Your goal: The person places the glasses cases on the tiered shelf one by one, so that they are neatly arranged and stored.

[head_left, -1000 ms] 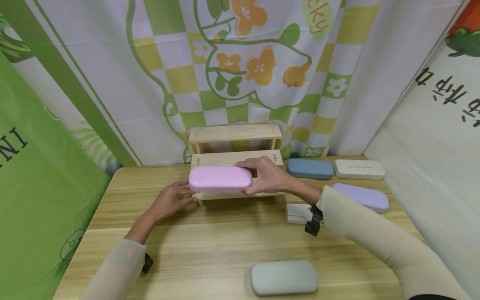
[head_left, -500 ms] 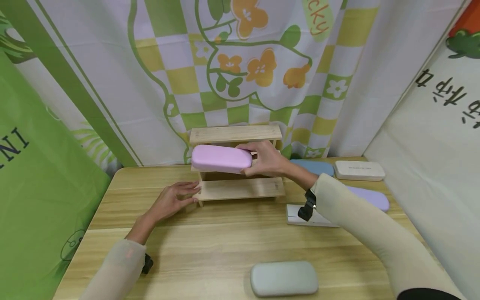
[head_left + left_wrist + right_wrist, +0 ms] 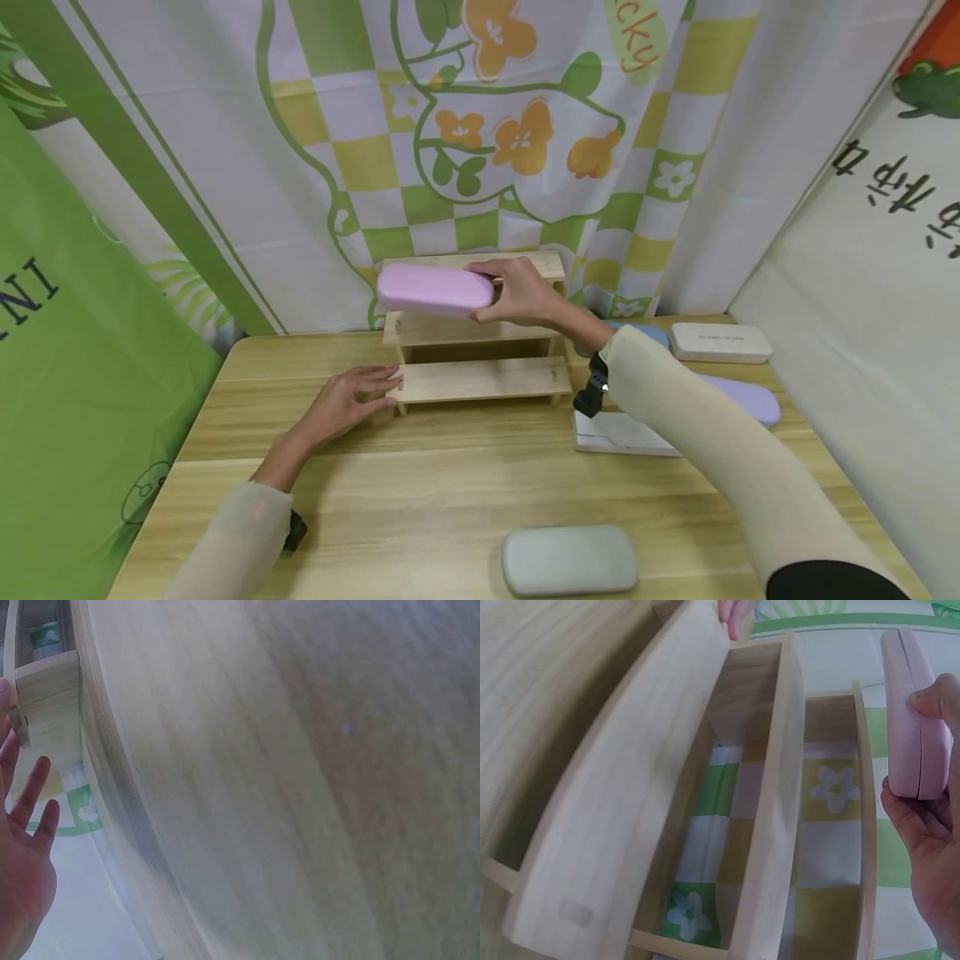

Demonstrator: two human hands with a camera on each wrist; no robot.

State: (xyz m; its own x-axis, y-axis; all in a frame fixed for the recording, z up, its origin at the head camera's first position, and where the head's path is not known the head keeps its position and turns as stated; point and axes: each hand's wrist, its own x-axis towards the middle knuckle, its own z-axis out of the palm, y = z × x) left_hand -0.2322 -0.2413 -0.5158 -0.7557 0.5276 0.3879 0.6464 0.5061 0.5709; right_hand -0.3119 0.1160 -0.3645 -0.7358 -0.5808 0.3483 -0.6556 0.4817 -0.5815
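My right hand (image 3: 517,292) pinches the pink glasses case (image 3: 435,289) by one end only, thumb on one side and fingers on the other, and carries it in the air by the top tier of the wooden step rack (image 3: 483,379). With the far end unsupported, I'd worry about it drooping or twisting out of that pinch if the smooth shell slips. The seam faces the right wrist camera; a squeeze on just one half might spring the lid. The tiers look narrow, so a case put down crooked or too near an edge could roll off onto the step below. My left hand (image 3: 341,404) has its fingers extended, gripping nothing, fingertips at the end of the lowest tier; I can't tell how firmly they bear on it. If the case knocked the upper board, the light-looking rack could skid on the table (image 3: 420,475). My right sleeve (image 3: 697,433) hangs above the white box (image 3: 618,433) and lavender case (image 3: 742,400), so dropping that elbow could shove either one.
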